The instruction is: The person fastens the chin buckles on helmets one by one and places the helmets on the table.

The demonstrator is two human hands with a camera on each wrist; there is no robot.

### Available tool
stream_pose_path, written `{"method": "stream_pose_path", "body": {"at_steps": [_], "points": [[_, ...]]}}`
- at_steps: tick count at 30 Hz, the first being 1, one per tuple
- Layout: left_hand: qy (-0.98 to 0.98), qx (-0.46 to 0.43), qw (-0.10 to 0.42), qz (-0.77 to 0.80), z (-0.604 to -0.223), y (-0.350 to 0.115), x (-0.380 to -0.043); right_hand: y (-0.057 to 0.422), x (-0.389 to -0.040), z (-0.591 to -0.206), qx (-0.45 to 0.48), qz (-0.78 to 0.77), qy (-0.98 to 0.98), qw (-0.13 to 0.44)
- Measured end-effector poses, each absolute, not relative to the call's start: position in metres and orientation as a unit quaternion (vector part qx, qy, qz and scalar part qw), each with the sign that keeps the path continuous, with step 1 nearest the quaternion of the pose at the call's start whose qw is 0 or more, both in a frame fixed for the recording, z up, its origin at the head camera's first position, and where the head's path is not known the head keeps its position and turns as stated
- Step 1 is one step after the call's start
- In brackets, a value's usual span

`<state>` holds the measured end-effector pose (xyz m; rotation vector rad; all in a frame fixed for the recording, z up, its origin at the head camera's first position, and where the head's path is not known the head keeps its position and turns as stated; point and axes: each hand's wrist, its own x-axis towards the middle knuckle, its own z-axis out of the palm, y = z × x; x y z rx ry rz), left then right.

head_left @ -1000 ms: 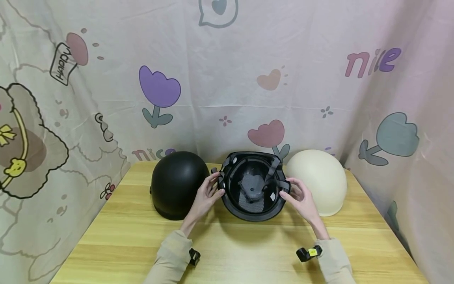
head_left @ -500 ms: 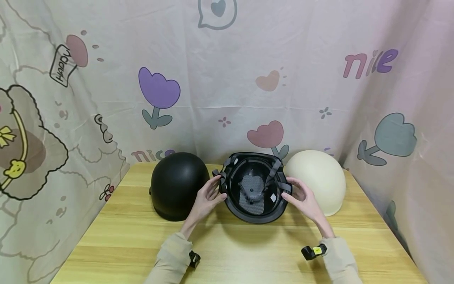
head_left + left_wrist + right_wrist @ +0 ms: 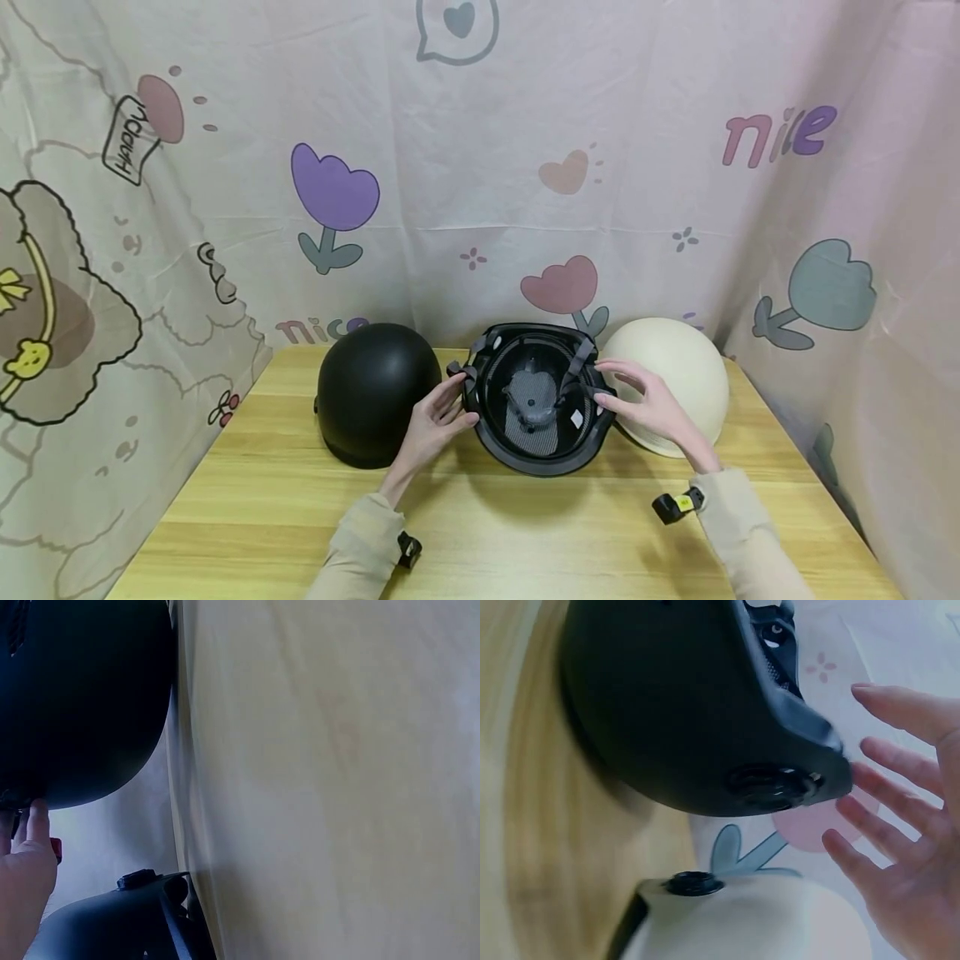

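A black helmet (image 3: 534,404) sits in the middle with its hollow side facing me, showing grey webbing straps (image 3: 579,358) and a padded lining. My left hand (image 3: 435,421) grips its left edge, thumb at the rim; in the left wrist view, the fingertips of that hand (image 3: 26,862) meet the dark shell's edge. At the opposite side, my right hand (image 3: 651,408) is spread with thumb and fingers apart. The right wrist view shows those extended fingers (image 3: 889,799) close to the shell's rim, beside a round side knob (image 3: 769,787).
Left of the middle helmet stands another black helmet (image 3: 377,396), dome up. A cream helmet (image 3: 678,358) stands on the right, behind my right hand. All are on a wooden table (image 3: 517,542) in front of a patterned cloth backdrop (image 3: 465,150).
My right hand has let go of the helmet's right side and drawn to the right, its fingers opening. The left hand keeps its grip. The helmet has shifted slightly toward me.
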<state>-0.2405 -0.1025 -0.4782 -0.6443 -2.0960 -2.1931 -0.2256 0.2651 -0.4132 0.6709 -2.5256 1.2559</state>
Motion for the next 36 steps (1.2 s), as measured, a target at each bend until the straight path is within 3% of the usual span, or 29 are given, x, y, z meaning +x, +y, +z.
{"method": "stream_pose_path", "body": {"at_steps": [12, 22, 36], "points": [[-0.679, -0.218, 0.021, -0.701, -0.479, -0.104, -0.24, 0.245, -0.248, -0.362, 0.332, 0.334, -0.879, 0.07], [-0.687, -0.226, 0.025, -0.691, -0.481, -0.104, -0.24, 0.221, -0.272, -0.345, 0.336, 0.32, -0.877, -0.127], [-0.689, -0.233, 0.028, -0.685, -0.478, -0.105, -0.237, 0.191, -0.294, -0.36, 0.332, 0.312, -0.849, -0.266]]}}
